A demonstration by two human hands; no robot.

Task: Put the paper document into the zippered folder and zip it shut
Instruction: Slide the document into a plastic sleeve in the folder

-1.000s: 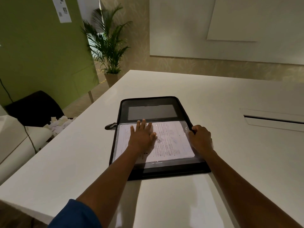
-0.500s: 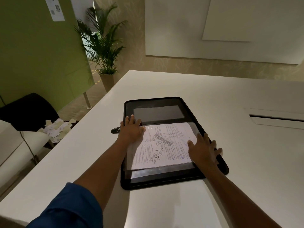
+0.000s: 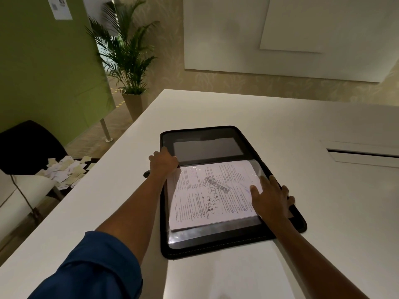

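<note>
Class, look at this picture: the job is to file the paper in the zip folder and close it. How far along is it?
Done: the white printed paper document lies under a clear sleeve inside the open black zippered folder on the white table. In hand: the left hand grips the folder's left edge; the right hand presses flat on the page's right side. Left: fold the folder closed and zip it shut.

We see a dim, warm-lit room; the glossy white table (image 3: 302, 130) brightens toward twelve o'clock, glare streaks the clear plastic sleeve (image 3: 216, 231), and wide-angle bending warps the edges.
</note>
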